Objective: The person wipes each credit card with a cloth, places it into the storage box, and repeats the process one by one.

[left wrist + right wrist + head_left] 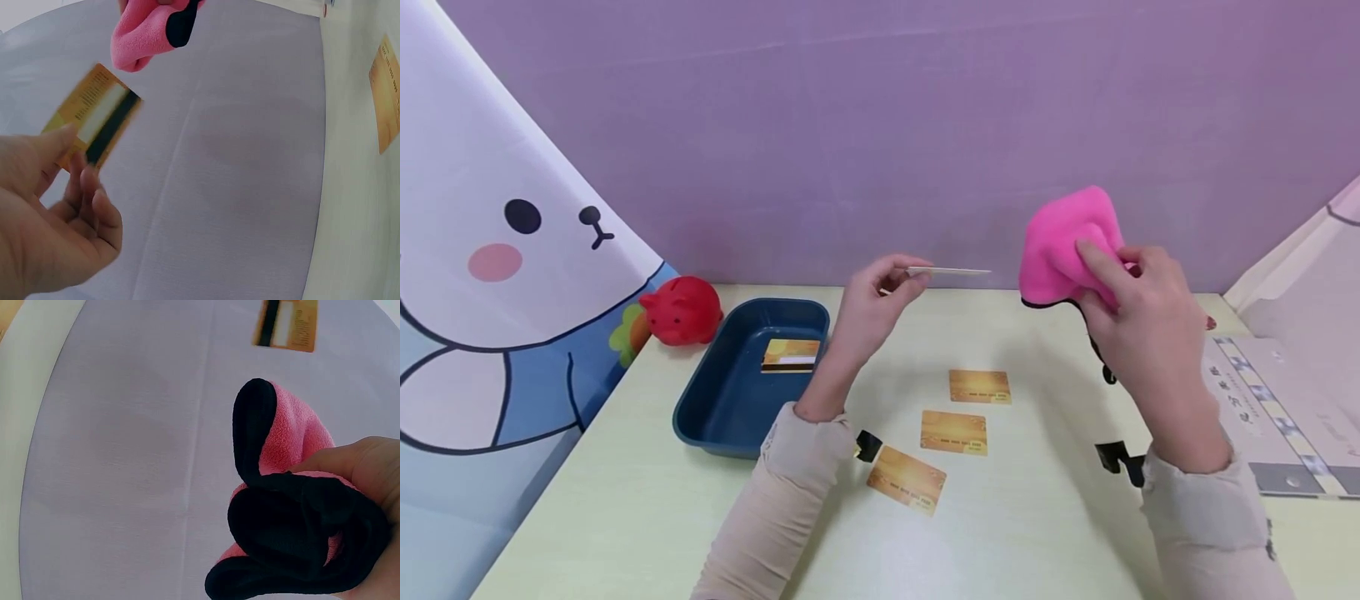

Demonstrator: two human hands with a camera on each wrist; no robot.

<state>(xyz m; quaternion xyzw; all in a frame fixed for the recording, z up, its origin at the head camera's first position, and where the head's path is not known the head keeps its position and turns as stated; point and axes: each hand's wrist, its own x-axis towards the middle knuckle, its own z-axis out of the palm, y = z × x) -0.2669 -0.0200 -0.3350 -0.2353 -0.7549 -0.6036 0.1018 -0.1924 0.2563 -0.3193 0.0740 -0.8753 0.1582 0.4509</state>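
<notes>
Between thumb and fingers, my left hand [880,300] pinches a gold bank card [94,119] by one end, raised above the table. In the head view this card shows nearly edge-on; the left wrist view shows its dark magnetic stripe and pale signature strip. To the right, my right hand [1150,325] grips a bunched pink cloth [1067,250] with black edging, also held up. Folds of the black edge [275,519] show in the right wrist view. Card and cloth are apart. Three gold cards, one of them the middle card [955,432], lie on the table below.
A dark blue tray [700,425] stands at the left with one card [790,356] in it, stripe up. Behind it sits a red piggy bank [681,311]. At the right lies a flat white-grey box [1262,408]. Black pieces [1120,458] are on the table, and a purple curtain [880,150] hangs behind.
</notes>
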